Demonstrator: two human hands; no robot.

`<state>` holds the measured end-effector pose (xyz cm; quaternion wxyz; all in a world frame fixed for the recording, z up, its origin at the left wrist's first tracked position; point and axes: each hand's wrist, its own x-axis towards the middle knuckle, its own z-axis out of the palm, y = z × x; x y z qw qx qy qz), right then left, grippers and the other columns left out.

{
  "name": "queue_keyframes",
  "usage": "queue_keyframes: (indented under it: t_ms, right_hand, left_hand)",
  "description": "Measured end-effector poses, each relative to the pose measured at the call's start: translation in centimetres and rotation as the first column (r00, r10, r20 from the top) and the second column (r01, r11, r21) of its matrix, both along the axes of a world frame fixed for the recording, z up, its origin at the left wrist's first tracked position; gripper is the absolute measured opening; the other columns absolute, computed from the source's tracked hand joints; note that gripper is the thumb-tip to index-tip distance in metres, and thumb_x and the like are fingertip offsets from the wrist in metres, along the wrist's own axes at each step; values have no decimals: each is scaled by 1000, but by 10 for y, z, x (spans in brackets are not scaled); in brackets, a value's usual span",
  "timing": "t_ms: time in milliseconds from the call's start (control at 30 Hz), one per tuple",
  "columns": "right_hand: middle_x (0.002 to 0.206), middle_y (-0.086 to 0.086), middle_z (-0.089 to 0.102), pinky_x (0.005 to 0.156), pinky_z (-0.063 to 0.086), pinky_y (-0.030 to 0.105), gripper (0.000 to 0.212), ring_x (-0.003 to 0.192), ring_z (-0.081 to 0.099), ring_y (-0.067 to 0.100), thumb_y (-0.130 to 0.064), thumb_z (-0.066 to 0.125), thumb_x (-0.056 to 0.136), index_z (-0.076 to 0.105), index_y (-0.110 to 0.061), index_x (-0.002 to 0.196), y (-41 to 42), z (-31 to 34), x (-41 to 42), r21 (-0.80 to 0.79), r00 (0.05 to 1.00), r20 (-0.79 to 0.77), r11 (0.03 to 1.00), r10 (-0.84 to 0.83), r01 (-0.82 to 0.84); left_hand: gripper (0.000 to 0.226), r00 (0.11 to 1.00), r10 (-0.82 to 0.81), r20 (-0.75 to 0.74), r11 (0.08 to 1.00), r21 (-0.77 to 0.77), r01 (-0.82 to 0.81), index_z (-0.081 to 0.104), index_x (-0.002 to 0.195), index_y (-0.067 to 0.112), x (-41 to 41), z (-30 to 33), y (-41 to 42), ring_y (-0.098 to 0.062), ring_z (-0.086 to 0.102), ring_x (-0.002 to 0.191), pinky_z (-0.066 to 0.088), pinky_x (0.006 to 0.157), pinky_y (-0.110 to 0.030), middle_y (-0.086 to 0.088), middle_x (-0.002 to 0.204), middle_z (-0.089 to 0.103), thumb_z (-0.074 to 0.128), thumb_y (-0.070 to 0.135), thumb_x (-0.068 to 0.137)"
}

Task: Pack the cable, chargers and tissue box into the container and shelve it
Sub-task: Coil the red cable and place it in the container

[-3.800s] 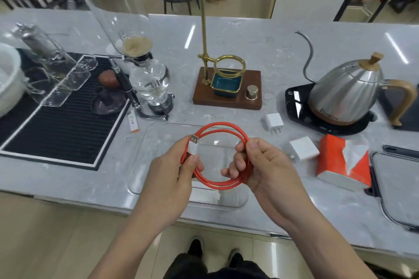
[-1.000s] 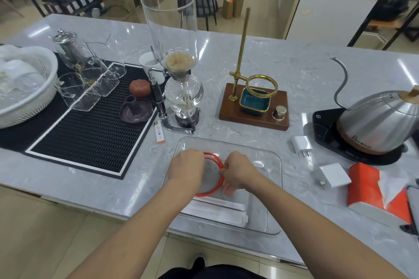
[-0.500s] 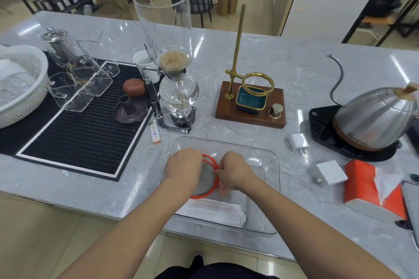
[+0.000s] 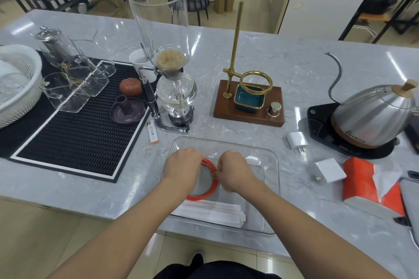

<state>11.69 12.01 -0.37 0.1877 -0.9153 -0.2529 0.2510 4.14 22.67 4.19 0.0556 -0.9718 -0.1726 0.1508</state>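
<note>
A coiled red cable (image 4: 205, 195) lies low inside the clear plastic container (image 4: 273, 188) at the counter's front edge. My left hand (image 4: 182, 171) and my right hand (image 4: 234, 171) are both down in the container, fingers closed on the coil from either side. White strips of paper (image 4: 210, 212) lie along the container's near wall. To the right on the counter sit a small white charger (image 4: 297, 141), a larger white charger (image 4: 327, 170) and an orange tissue box (image 4: 367, 186) with a tissue sticking out.
A glass siphon coffee maker (image 4: 174, 70) and a lighter (image 4: 153, 135) stand just behind the container. A brass dripper stand (image 4: 249, 97) is behind it to the right, a steel kettle (image 4: 371, 115) far right, a black mat (image 4: 74, 133) with glassware left.
The hands went from holding the cable coil above the counter to lowering it into the container. Over the last second they have stayed pressed on it there with little movement.
</note>
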Motion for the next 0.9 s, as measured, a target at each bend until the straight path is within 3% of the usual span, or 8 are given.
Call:
queue_keyframes:
  t_ms: [167, 400, 733, 900]
  right_hand:
    - [67, 20, 70, 66, 59, 38, 18, 65, 69, 31, -9, 69, 79, 66, 5, 69, -2, 2, -1, 47, 999, -45, 999, 0, 2]
    - [76, 14, 74, 71, 55, 30, 9, 79, 69, 26, -8, 67, 77, 71, -4, 69, -5, 4, -2, 42, 1000, -28, 999, 0, 1]
    - [78, 18, 73, 72, 56, 36, 11, 79, 68, 27, -6, 65, 76, 71, 2, 73, -10, 12, -6, 71, 999, -28, 997, -27, 29]
    - [72, 7, 70, 65, 50, 28, 9, 73, 64, 20, -8, 65, 78, 67, -7, 69, -13, 25, -8, 140, 999, 2, 989, -53, 52]
  left_hand:
    - [36, 1000, 4, -12, 1000, 1, -4, 59, 115, 6, 0, 1, 0, -31, 59, 114, 49, 86, -36, -12, 120, 61, 45, -13, 87]
    - [37, 1000, -5, -9, 1000, -3, 5, 58, 117, 7, -5, 4, 0, -31, 58, 116, 49, 88, -36, -12, 122, 60, 48, -11, 87]
    - [32, 999, 30, 43, 998, -49, -28, 58, 107, 7, -9, 11, 2, -31, 58, 110, 47, 82, -34, -12, 116, 59, 48, -12, 83]
    - [28, 989, 64, 137, 993, -105, -50, 57, 100, 12, -12, 14, 8, -30, 60, 100, 38, 68, -31, -10, 106, 60, 50, -8, 82]
